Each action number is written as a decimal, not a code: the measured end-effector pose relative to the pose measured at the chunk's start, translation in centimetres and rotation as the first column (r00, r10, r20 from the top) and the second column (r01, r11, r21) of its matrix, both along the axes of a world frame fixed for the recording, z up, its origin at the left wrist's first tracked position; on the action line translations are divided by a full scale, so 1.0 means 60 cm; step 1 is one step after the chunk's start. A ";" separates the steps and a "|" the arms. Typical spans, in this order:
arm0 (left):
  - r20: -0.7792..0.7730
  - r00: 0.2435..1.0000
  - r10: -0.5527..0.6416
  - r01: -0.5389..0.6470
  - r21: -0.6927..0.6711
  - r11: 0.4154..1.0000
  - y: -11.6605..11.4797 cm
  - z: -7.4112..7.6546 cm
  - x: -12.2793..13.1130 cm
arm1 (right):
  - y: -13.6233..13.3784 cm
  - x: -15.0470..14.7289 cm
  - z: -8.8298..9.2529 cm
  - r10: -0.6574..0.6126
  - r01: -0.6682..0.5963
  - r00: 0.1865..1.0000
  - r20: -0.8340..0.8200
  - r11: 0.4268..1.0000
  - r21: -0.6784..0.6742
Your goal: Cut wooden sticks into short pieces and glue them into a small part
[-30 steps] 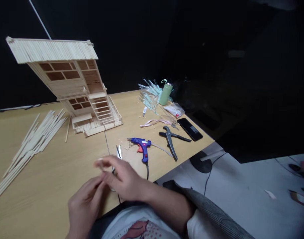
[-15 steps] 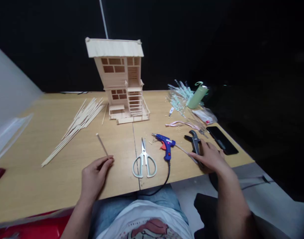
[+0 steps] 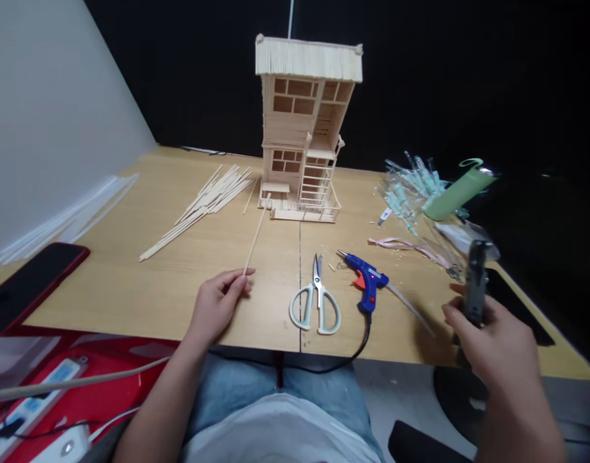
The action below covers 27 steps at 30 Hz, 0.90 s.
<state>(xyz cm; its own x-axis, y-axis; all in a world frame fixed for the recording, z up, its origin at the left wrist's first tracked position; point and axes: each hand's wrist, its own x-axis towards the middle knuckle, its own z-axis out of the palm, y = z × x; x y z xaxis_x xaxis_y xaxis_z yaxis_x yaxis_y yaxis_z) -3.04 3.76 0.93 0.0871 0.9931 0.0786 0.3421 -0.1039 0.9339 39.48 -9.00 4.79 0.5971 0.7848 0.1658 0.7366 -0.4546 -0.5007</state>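
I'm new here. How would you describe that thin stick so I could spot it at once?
On the wooden desk, find the stick-built model house. Left of it lies a pile of loose sticks. Yours is the single thin stick apart from them, held slanting in the left hand.

Head-worn view, forward and down, close over left hand, right hand

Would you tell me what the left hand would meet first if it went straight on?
The left hand would probably reach the porch of the stick-built model house first; depth is unclear.
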 end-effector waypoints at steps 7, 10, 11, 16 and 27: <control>0.395 0.919 0.009 0.070 -0.183 0.981 -0.013 0.013 -0.005 | 0.030 -0.223 0.040 0.464 -0.492 0.202 -0.862 0.810 0.320; 0.471 0.879 0.071 0.029 -0.203 0.979 -0.019 0.011 -0.015 | 0.049 -0.304 0.017 0.339 -0.493 -0.168 -0.926 0.784 0.377; 0.489 0.866 0.101 0.007 -0.214 0.977 -0.021 0.011 -0.018 | 0.056 -0.327 0.008 0.283 -0.443 -0.275 -0.919 0.811 0.383; 0.527 0.813 0.248 -0.097 -0.297 0.950 -0.023 0.007 -0.029 | 0.107 -0.401 -0.031 0.159 -0.230 -0.475 -0.866 0.927 0.296; 0.463 0.872 0.157 -0.039 -0.254 0.966 -0.019 -0.005 -0.014 | 0.123 -0.327 -0.035 0.245 -0.010 -0.386 -0.889 0.963 0.269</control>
<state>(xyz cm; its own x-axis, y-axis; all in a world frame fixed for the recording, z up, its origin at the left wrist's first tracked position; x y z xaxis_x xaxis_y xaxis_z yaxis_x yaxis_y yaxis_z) -3.88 2.62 0.65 -0.0014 0.9895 -0.1449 -0.1525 0.1430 0.9779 19.88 -1.62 2.69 -0.0852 0.9207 -0.3808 -0.7419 -0.3138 -0.5926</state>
